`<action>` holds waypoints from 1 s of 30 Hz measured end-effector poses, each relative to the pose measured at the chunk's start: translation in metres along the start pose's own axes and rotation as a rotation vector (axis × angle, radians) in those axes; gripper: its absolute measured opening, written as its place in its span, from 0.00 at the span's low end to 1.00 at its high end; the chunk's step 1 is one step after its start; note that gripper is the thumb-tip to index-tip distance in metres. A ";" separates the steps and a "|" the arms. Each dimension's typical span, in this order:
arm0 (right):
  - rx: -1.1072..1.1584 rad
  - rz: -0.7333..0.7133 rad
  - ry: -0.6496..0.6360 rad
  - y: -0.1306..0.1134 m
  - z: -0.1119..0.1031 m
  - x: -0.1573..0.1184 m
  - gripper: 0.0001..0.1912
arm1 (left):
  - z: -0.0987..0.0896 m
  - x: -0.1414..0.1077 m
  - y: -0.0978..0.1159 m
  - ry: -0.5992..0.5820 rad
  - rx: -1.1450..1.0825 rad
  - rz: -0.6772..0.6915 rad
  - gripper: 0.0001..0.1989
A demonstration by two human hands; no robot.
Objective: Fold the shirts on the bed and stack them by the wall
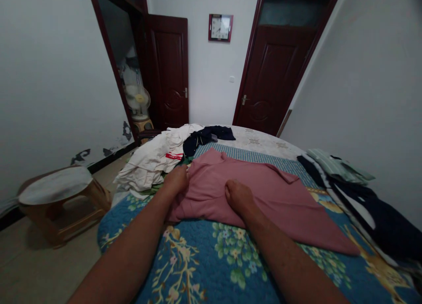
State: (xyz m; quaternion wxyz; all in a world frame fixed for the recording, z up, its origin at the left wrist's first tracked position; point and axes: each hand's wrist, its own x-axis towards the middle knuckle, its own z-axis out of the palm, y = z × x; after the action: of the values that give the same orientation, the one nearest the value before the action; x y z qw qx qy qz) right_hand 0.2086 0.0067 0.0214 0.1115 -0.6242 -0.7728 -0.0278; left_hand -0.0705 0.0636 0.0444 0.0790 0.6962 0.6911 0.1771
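Note:
A pink shirt point(280, 203) lies spread across the bed, its left part bunched into folds and its right part fairly flat. My left hand point(177, 180) is closed on the shirt's left edge, beside the pile of white clothes. Nearer the shirt's middle, my right hand point(238, 198) is closed with its fingers curled into the fabric, drawing creases in it. Fingertips of both hands are mostly hidden. Beneath the shirt is a blue floral quilt point(198, 260).
White clothes point(148, 163) and a dark navy garment point(211, 134) are heaped at the far left of the bed. Along the right edge lie folded dark clothes point(389, 216) and a pale green striped garment point(339, 165). A wooden stool point(59, 185) stands left of the bed.

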 end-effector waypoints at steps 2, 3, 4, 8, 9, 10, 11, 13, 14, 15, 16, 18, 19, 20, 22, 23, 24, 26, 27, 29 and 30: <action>0.029 0.006 0.017 0.001 0.002 0.000 0.12 | -0.001 0.021 -0.001 -0.018 -0.120 -0.005 0.23; 0.043 0.007 0.024 0.002 0.002 0.000 0.11 | -0.002 0.031 -0.001 -0.034 -0.164 -0.005 0.23; 0.055 0.006 0.032 0.003 0.003 0.000 0.11 | -0.002 0.040 0.000 -0.054 -0.198 -0.001 0.22; 0.084 0.008 0.051 0.005 0.005 0.001 0.10 | 0.002 0.064 0.000 -0.116 -0.326 0.022 0.16; 0.089 0.010 0.053 0.005 0.006 0.002 0.10 | 0.004 0.067 -0.001 -0.117 -0.352 0.023 0.15; 0.094 0.013 0.052 0.005 0.007 0.002 0.10 | 0.006 0.069 -0.002 -0.112 -0.372 0.019 0.14; 0.098 0.016 0.048 0.006 0.007 0.003 0.10 | 0.009 0.070 -0.003 -0.103 -0.387 0.012 0.13; 0.107 0.019 0.040 0.005 0.008 0.004 0.11 | 0.015 0.073 -0.006 -0.078 -0.406 -0.006 0.11; 0.110 0.019 0.038 0.005 0.008 0.005 0.10 | 0.017 0.074 -0.007 -0.062 -0.410 -0.011 0.11; 0.110 0.020 0.036 0.005 0.007 0.006 0.10 | 0.019 0.075 -0.007 -0.046 -0.420 -0.014 0.13; 0.108 0.023 0.035 0.005 0.007 0.006 0.10 | 0.021 0.077 -0.007 -0.034 -0.443 -0.015 0.16; 0.101 0.030 0.033 0.005 0.006 0.007 0.10 | 0.022 0.078 -0.007 -0.026 -0.527 -0.016 0.27; 0.097 0.035 0.029 0.005 0.006 0.007 0.10 | 0.021 0.079 -0.007 -0.043 -0.583 -0.011 0.32; 0.094 0.039 0.023 0.005 0.005 0.007 0.10 | 0.020 0.079 -0.007 -0.077 -0.642 -0.003 0.35; 0.096 0.041 0.014 0.005 0.003 0.007 0.11 | 0.018 0.080 -0.008 -0.174 -0.738 0.007 0.34; 0.098 0.040 0.013 0.005 0.002 0.007 0.11 | 0.018 0.081 -0.009 -0.222 -0.772 0.003 0.32; 0.100 0.037 0.012 0.005 0.002 0.007 0.11 | 0.018 0.081 -0.010 -0.259 -0.799 -0.007 0.30; 0.105 0.032 0.017 0.005 0.000 0.008 0.11 | 0.020 0.084 -0.010 -0.307 -0.834 -0.001 0.27; 0.106 0.032 0.020 0.005 0.000 0.008 0.11 | 0.022 0.085 -0.010 -0.322 -0.842 0.006 0.26; 0.109 0.032 0.023 0.005 0.000 0.008 0.12 | 0.027 0.087 -0.008 -0.312 -0.844 0.019 0.24; 0.110 0.034 0.027 0.005 -0.001 0.008 0.12 | 0.028 0.088 -0.006 -0.281 -0.837 0.022 0.23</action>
State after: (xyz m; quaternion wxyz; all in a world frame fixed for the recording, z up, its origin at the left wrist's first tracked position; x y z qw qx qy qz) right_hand 0.2124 0.0156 0.0232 0.1565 -0.6297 -0.7609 0.0082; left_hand -0.0679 0.1547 0.0280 0.4458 0.6288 0.5349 0.3461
